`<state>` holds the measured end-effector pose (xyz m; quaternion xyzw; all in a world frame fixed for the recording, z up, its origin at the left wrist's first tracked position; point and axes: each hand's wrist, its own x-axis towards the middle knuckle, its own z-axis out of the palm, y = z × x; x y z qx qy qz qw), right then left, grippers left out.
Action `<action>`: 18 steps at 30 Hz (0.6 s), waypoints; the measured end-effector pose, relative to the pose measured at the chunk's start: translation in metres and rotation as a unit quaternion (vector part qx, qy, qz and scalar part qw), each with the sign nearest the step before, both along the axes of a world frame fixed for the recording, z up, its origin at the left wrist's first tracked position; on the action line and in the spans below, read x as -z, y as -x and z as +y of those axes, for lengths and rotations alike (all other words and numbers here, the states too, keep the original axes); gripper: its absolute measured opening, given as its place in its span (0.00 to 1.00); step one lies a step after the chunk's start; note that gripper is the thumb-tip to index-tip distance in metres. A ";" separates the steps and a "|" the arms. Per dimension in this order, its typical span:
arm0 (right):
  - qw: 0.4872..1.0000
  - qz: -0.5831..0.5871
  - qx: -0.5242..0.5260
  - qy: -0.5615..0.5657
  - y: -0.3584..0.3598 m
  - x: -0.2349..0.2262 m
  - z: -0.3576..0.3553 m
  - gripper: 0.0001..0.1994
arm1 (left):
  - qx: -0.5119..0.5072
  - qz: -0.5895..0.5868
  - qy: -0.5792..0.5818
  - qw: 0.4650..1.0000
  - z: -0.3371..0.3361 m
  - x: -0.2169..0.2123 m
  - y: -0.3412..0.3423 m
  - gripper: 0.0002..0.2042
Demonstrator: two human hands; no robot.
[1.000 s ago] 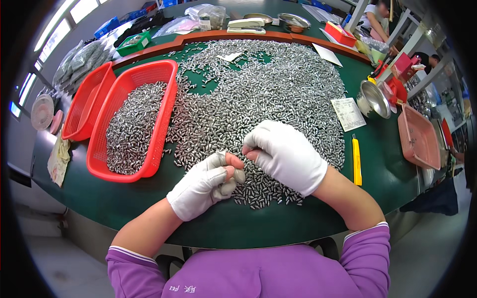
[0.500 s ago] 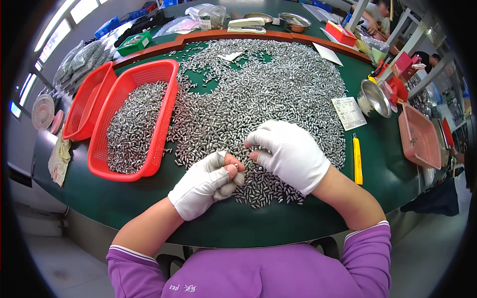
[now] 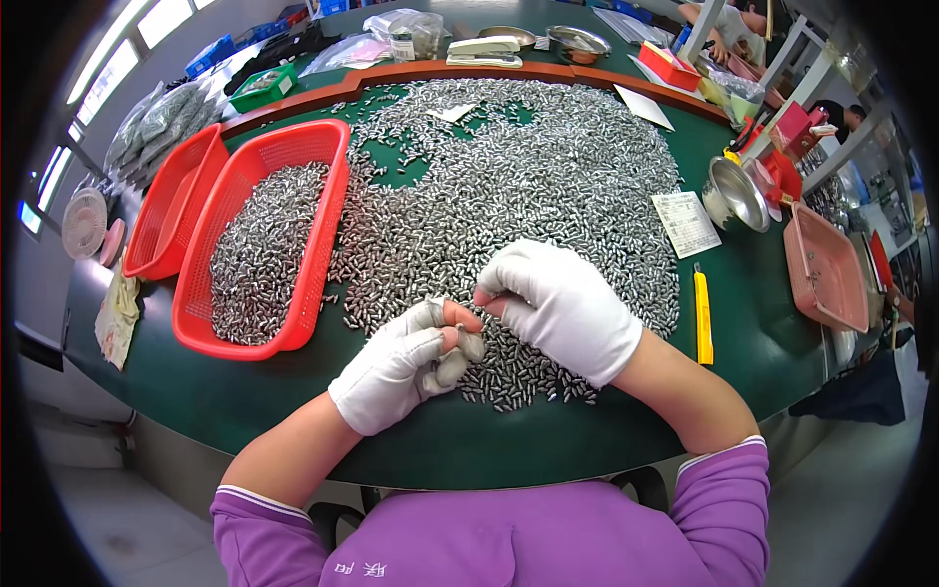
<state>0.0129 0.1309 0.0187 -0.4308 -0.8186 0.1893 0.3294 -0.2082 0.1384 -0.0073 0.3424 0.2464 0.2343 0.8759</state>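
Note:
A wide heap of small, shiny, silver metal pieces with tapered ends covers the middle of the green table. Over its near edge, my left hand wears a white glove with thumb and forefinger tips bare; its fingers are curled closed, and whatever they hold is too small to make out. Just to the right, above the heap, my right hand is gloved the same way. Its thumb and forefinger come together near the left fingertips, and anything between them is hidden.
Left of the heap stands a red plastic basket part-filled with the same pieces, with another red basket beside it. A yellow cutter knife, a printed slip and a metal bowl lie to the right. A wooden rail runs behind.
My right thumb and forefinger have closed together and shifted slightly left. The left fingers have moved a little, and the glint between thumb and forefinger is less visible. The heap looks the same.

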 end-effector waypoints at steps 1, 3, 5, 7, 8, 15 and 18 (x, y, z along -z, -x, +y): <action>0.999 0.023 -0.015 0.033 0.001 -0.004 -0.003 0.06 | -0.001 0.000 0.007 1.000 0.000 -0.001 -0.001 0.14; 0.997 0.055 -0.026 0.043 0.006 -0.003 -0.006 0.06 | -0.001 0.001 0.015 1.000 -0.001 -0.002 -0.002 0.15; 0.991 0.098 -0.045 0.075 0.006 0.001 -0.005 0.06 | -0.004 -0.032 0.007 0.999 -0.001 -0.002 -0.002 0.15; 0.983 0.137 -0.043 0.117 0.009 0.005 -0.007 0.06 | -0.016 -0.006 0.003 1.000 -0.003 -0.003 -0.003 0.14; 0.971 0.173 -0.039 0.158 0.010 0.006 -0.007 0.06 | -0.027 0.018 -0.001 0.999 -0.003 -0.004 -0.004 0.13; 0.997 -0.060 0.046 -0.017 -0.003 0.010 -0.001 0.10 | -0.019 0.014 -0.010 1.000 -0.001 -0.006 -0.003 0.08; 0.976 -0.206 0.063 -0.012 -0.007 0.018 0.002 0.08 | -0.026 0.022 -0.003 0.999 -0.002 -0.005 -0.003 0.07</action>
